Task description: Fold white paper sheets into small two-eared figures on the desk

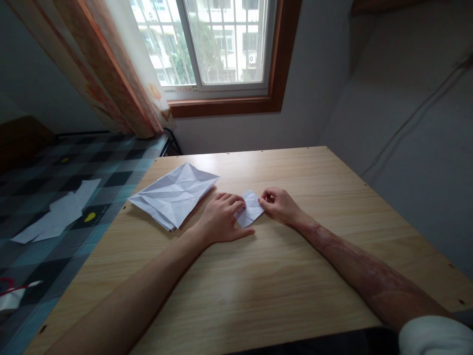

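Note:
A small folded piece of white paper [251,208] lies on the wooden table [281,276] between my hands. My left hand [221,219] presses down on its left part, fingers curled over the edge. At the paper's right edge, my right hand [280,204] pinches it with the fingertips. Part of the paper is hidden under my left fingers.
A stack of creased white paper sheets [173,195] lies on the table just left of my left hand. Left of the table is a bed with a checked cover [44,172] and loose white sheets [59,212]. A window [218,44] and a curtain [111,64] are behind.

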A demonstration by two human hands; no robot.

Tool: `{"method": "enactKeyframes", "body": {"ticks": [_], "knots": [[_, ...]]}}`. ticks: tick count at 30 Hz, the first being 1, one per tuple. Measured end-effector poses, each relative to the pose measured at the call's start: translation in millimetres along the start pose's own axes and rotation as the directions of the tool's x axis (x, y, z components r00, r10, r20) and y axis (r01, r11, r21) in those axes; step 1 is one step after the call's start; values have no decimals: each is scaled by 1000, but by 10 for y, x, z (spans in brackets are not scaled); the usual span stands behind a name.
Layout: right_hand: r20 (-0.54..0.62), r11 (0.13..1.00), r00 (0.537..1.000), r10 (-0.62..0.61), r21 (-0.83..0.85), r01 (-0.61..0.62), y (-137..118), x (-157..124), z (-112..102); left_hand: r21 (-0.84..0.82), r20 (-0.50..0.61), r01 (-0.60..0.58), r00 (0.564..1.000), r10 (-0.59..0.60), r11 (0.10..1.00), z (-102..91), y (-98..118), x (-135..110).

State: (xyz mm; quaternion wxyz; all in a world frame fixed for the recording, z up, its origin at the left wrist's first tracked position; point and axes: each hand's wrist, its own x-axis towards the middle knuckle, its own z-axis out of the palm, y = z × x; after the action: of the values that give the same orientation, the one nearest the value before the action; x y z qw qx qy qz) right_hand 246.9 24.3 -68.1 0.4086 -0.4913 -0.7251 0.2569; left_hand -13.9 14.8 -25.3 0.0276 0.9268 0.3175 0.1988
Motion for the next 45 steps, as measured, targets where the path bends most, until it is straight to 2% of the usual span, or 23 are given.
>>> {"method": "enactKeyframes", "body": {"ticks": [4,7,9,11,14,17,19,21,23,25,27,29,31,33,35,38,41,45], "knots": [[-7,999,1000,28,47,-27,19,-2,17,62,-68,2,998,3,998,73,-3,-13],[5,998,1000,31,63,-31,1,1,11,120,-85,-60,994,70,991,115,-32,-34],[-14,999,1000,7,48,-6,-31,-1,-12,141,-82,-94,991,107,985,120,-46,-48],[-59,997,996,-67,44,70,-73,-10,-48,114,-101,-85,990,97,990,116,-57,-60],[-57,968,977,-205,134,211,-128,-34,-100,-62,-196,51,979,-62,997,110,-81,-66],[-6,963,974,-228,143,227,-147,-49,-106,-387,-233,179,930,-284,904,108,-129,-51],[3,971,976,-216,111,214,-138,-46,-79,-576,-199,189,911,-361,795,115,-173,-32],[-1,974,980,-199,114,198,-115,-35,-43,-698,-149,189,905,-397,691,136,-220,-16],[-15,974,989,-147,174,148,-84,-26,-12,-767,-72,221,903,-423,602,167,-260,-10],[-22,960,998,-56,272,59,-52,-23,8,-778,-3,268,902,-431,568,193,-285,-14],[10,944,1000,9,329,-12,-26,-25,17,-724,12,306,902,-432,618,205,-291,-23],[35,964,999,-10,266,0,-5,-28,21,-602,-42,329,897,-440,728,201,-280,-28],[41,990,993,-108,100,103,15,-25,24,-455,-141,320,896,-422,831,189,-263,-23],[44,975,977,-210,-66,212,34,-19,28,-325,-216,261,915,-340,909,174,-250,-11],[47,951,966,-255,-170,259,52,-13,32,-232,-215,170,951,-221,958,163,-243,0],[83,940,963,-255,-211,267,64,-9,34,-207,-101,52,992,-74,977,155,-233,0],[130,938,957,-259,-200,282,62,-12,30,-256,-29,-33,999,27,966,149,-224,-19],[129,942,960,-249,-199,271,57,-17,19,-261,-20,-29,999,25,965,147,-241,-41]]}}
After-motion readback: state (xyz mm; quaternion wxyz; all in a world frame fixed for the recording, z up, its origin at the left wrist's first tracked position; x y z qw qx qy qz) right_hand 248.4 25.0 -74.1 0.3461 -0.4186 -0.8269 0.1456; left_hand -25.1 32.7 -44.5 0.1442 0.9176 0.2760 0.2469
